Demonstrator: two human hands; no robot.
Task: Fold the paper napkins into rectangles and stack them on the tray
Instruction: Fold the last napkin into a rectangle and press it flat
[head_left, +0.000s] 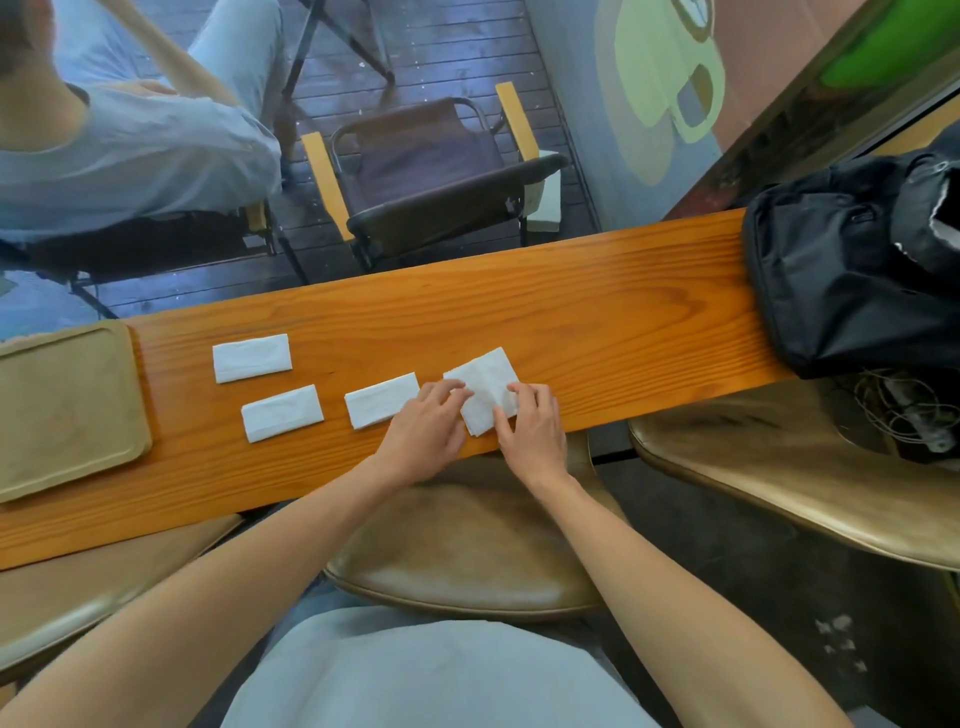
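A square white napkin (485, 382) lies near the front edge of the wooden counter (571, 312). My left hand (428, 428) rests its fingertips on the napkin's left side. My right hand (532, 423) pinches its lower right edge. Three folded rectangular napkins lie to the left: one (381, 400) beside my left hand, one (282, 413) further left, one (252, 357) behind it. The tan tray (62, 410) sits at the counter's far left with nothing on it.
A black bag (852, 270) takes up the counter's right end. Tan stools stand below the counter edge, one with cables (904, 410) on it. Beyond the counter are a folding chair (431, 176) and a seated person (130, 145).
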